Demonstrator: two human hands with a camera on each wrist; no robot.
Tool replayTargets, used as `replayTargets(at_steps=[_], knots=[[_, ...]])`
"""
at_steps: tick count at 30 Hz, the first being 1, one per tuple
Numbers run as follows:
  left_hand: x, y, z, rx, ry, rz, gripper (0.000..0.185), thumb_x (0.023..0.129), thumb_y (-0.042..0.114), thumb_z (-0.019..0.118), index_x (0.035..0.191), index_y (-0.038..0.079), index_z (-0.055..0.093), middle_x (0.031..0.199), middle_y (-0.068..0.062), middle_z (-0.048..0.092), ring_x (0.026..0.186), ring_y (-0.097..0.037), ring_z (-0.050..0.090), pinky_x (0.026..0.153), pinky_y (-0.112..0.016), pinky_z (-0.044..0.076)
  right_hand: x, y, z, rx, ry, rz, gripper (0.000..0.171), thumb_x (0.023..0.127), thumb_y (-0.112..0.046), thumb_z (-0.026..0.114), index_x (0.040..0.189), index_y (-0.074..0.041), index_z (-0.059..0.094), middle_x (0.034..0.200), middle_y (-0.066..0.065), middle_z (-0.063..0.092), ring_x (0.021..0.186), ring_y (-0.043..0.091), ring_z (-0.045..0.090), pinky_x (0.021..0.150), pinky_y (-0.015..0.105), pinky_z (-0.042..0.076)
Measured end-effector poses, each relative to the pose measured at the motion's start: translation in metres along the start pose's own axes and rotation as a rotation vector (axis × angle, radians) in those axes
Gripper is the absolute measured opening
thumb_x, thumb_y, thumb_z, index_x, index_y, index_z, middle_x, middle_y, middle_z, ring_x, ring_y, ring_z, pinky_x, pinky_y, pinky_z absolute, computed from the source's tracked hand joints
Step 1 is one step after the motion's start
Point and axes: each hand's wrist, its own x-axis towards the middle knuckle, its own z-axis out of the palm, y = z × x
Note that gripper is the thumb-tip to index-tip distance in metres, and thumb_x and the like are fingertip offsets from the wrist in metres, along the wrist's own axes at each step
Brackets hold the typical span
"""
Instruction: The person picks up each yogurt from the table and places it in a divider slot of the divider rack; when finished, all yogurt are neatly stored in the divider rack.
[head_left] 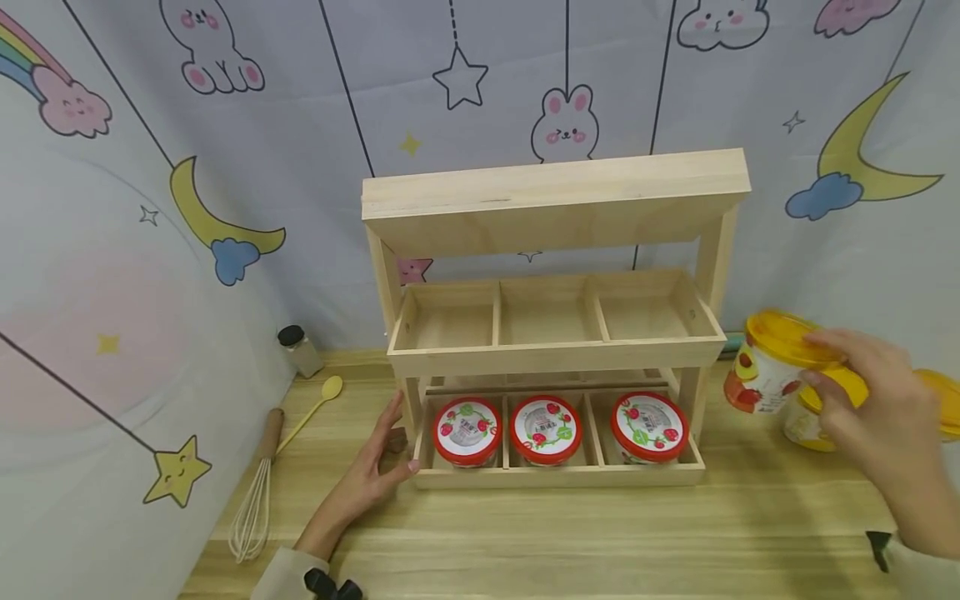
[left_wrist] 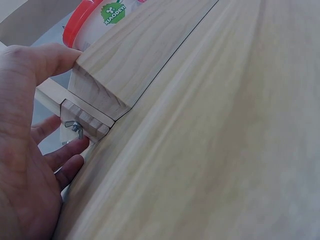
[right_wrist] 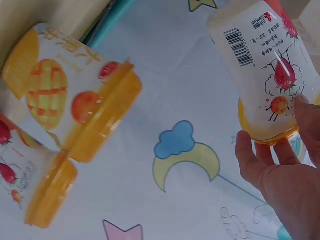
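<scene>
My right hand [head_left: 892, 417] holds a yogurt cup [right_wrist: 260, 70] by its yellow-lidded end, thumb on one side and fingers on the other. The cup is white with strawberry and fruit pictures and leans slightly, just right of a two-tier wooden rack [head_left: 558, 477]. My left hand [head_left: 367, 471] is at the rack's lower left end. Its thumb touches the front corner of the lower tray and its relaxed fingers lie along the side, near a wing nut [left_wrist: 75, 127]. Red-lidded tubs [head_left: 467, 432] sit in the lower tray's three compartments, one in each; the upper tray [head_left: 551, 358] holds nothing.
Two more yellow-lidded cups [right_wrist: 102, 120] stand on the right of the wooden table [head_left: 570, 542], close by my right hand. At left lie a whisk [head_left: 253, 508] and a yellow spoon [head_left: 318, 402], with a black-capped jar [head_left: 302, 352] behind. Patterned cloth [head_left: 480, 108] hangs behind.
</scene>
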Motion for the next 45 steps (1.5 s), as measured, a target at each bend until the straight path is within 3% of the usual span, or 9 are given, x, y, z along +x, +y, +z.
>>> replayTargets(at_steps=[6, 9, 12, 19, 24, 30, 36, 40, 45], knots=[[0.0, 0.002, 0.0, -0.018, 0.002, 0.007, 0.102, 0.096, 0.005, 0.075, 0.174, 0.018, 0.012, 0.166, -0.029, 0.039, 0.136, -0.02, 0.061, 0.114, -0.039, 0.048, 0.013, -0.008, -0.008, 0.018, 0.003, -0.008, 0.03, 0.104, -0.015, 0.07, 0.125, 0.007, 0.072, 0.128, 0.036, 0.068, 0.115, 0.054, 0.056, 0.11, 0.001, 0.022], [-0.001, 0.002, 0.0, -0.013, -0.002, 0.004, 0.101, 0.096, 0.006, 0.075, 0.174, 0.018, 0.012, 0.167, -0.028, 0.038, 0.136, -0.023, 0.061, 0.114, -0.039, 0.049, 0.02, -0.011, -0.01, 0.014, 0.011, -0.028, 0.072, 0.109, -0.06, 0.052, 0.124, 0.007, 0.073, 0.127, 0.036, 0.068, 0.115, 0.056, 0.056, 0.11, 0.0, 0.022], [-0.003, 0.002, 0.0, -0.02, 0.0, 0.007, 0.101, 0.096, 0.005, 0.075, 0.174, 0.018, 0.012, 0.166, -0.028, 0.038, 0.136, -0.021, 0.061, 0.113, -0.035, 0.049, 0.03, -0.015, -0.013, 0.012, 0.018, -0.046, 0.094, 0.103, -0.078, 0.041, 0.125, 0.007, 0.073, 0.127, 0.037, 0.068, 0.114, 0.058, 0.057, 0.112, 0.001, 0.022], [-0.001, 0.002, 0.003, -0.025, 0.005, -0.007, 0.101, 0.096, 0.007, 0.077, 0.174, 0.02, 0.013, 0.167, -0.026, 0.039, 0.136, -0.022, 0.061, 0.112, -0.034, 0.05, 0.059, -0.033, -0.029, 0.041, 0.012, -0.111, 0.087, 0.106, -0.07, 0.045, 0.131, 0.009, 0.07, 0.128, 0.039, 0.066, 0.114, 0.054, 0.054, 0.115, 0.006, 0.026], [0.001, 0.001, 0.004, -0.018, 0.012, 0.0, 0.102, 0.095, 0.006, 0.077, 0.174, 0.019, 0.015, 0.167, -0.026, 0.038, 0.136, -0.025, 0.061, 0.113, -0.035, 0.05, 0.072, -0.051, -0.034, 0.004, -0.033, -0.104, 0.046, 0.109, -0.033, 0.064, 0.135, 0.005, 0.07, 0.133, 0.034, 0.067, 0.123, 0.052, 0.054, 0.121, 0.015, 0.028], [0.0, 0.001, 0.004, -0.029, 0.004, 0.001, 0.102, 0.095, 0.006, 0.077, 0.174, 0.019, 0.014, 0.168, -0.026, 0.037, 0.137, -0.026, 0.06, 0.113, -0.034, 0.049, 0.085, -0.067, -0.035, -0.027, -0.041, -0.144, 0.074, 0.109, -0.062, 0.047, 0.132, 0.004, 0.072, 0.133, 0.032, 0.067, 0.124, 0.051, 0.054, 0.119, 0.021, 0.032], [0.001, 0.003, 0.002, -0.017, 0.003, -0.015, 0.101, 0.096, 0.008, 0.077, 0.174, 0.021, 0.015, 0.168, -0.026, 0.037, 0.136, -0.036, 0.06, 0.114, -0.04, 0.05, 0.092, -0.081, -0.034, 0.008, -0.018, -0.145, 0.048, 0.108, -0.039, 0.066, 0.131, 0.002, 0.074, 0.132, 0.03, 0.069, 0.125, 0.05, 0.055, 0.119, 0.02, 0.032], [0.002, 0.004, 0.0, -0.015, -0.002, -0.012, 0.101, 0.096, 0.008, 0.076, 0.174, 0.021, 0.014, 0.169, -0.028, 0.036, 0.136, -0.044, 0.059, 0.113, -0.048, 0.05, 0.096, -0.089, -0.028, 0.053, 0.009, -0.175, 0.074, 0.105, -0.065, 0.055, 0.127, 0.003, 0.076, 0.125, 0.032, 0.072, 0.119, 0.052, 0.056, 0.114, 0.017, 0.03], [-0.001, 0.004, -0.001, -0.003, 0.0, -0.019, 0.102, 0.096, 0.008, 0.077, 0.175, 0.022, 0.013, 0.168, -0.029, 0.036, 0.136, -0.044, 0.059, 0.112, -0.046, 0.051, 0.102, -0.101, -0.013, 0.145, 0.046, -0.22, 0.08, 0.101, -0.072, 0.057, 0.121, 0.003, 0.078, 0.117, 0.03, 0.074, 0.111, 0.051, 0.057, 0.107, 0.017, 0.03]])
